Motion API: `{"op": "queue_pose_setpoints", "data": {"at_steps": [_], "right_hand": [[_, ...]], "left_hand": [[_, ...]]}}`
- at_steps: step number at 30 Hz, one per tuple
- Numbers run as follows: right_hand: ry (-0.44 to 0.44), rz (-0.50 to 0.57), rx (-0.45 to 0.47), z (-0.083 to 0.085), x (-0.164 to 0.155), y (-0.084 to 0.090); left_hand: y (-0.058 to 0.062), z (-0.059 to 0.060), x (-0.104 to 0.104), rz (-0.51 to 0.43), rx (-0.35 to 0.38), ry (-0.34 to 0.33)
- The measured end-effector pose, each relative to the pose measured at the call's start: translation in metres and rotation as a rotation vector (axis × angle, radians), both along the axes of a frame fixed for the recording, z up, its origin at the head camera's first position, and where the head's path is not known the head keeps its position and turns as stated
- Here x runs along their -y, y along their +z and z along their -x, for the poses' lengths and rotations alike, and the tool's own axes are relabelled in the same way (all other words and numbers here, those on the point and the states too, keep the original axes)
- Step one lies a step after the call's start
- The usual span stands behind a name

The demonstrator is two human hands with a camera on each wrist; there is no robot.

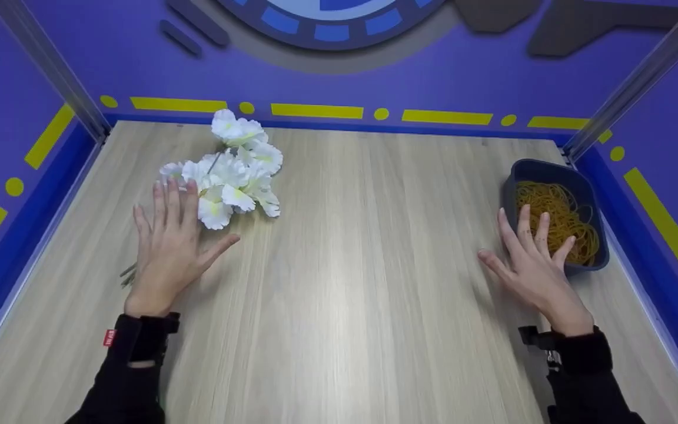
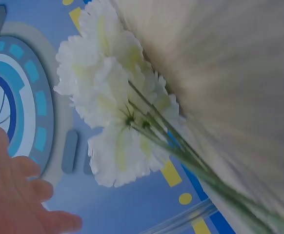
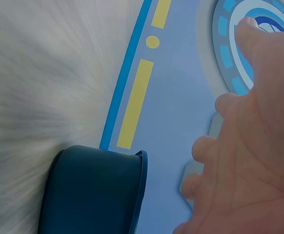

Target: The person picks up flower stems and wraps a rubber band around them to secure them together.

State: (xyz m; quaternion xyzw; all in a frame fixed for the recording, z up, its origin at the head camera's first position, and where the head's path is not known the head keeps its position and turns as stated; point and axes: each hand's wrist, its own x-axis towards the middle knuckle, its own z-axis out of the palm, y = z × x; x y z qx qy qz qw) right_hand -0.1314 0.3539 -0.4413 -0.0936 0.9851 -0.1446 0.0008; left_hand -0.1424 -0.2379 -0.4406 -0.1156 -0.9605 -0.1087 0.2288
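White artificial flowers (image 1: 230,176) with thin green stems (image 2: 195,163) lie on the left part of the table. Over their stems hovers my left hand (image 1: 168,253), its fingers straight and spread; the left wrist view shows a space between the palm and the flowers (image 2: 112,78). At the right, a dark plastic container (image 1: 595,247) holds a heap of yellow-brown rubber bands (image 1: 557,218). My right hand (image 1: 536,274) is above the container's near left side, fingers spread, gripping nothing. In the right wrist view the container (image 3: 93,190) stands apart from the hand (image 3: 259,146).
The wooden table (image 1: 339,282) has purple-blue panels (image 1: 339,76) with yellow marks along its back and sides. Metal posts (image 1: 633,82) rise at the back corners. The container stands close to the right edge.
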Motion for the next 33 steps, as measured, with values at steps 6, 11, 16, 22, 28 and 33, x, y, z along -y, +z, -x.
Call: {"op": "queue_pose_setpoints", "data": {"at_steps": [6,11,16,22,28,33], "right_hand": [[-0.001,0.005,0.009,0.001,0.0,0.001],[0.003,0.001,0.022,0.001,0.002,0.001],[0.019,0.005,0.018,0.001,0.003,-0.001],[0.023,0.012,0.014,-0.001,0.003,-0.002],[0.016,0.013,0.016,-0.001,0.004,0.001],[0.016,0.017,0.025,-0.001,0.005,0.001]], "left_hand": [[0.025,0.002,0.032,-0.079,0.38,0.109],[0.029,0.012,0.046,-0.083,0.623,0.131],[0.025,0.026,0.044,-0.105,0.709,0.113],[0.023,0.049,0.031,-0.052,0.691,0.147],[0.019,0.069,0.02,-0.064,0.695,0.184],[0.012,0.08,0.017,-0.097,0.687,0.22]]}}
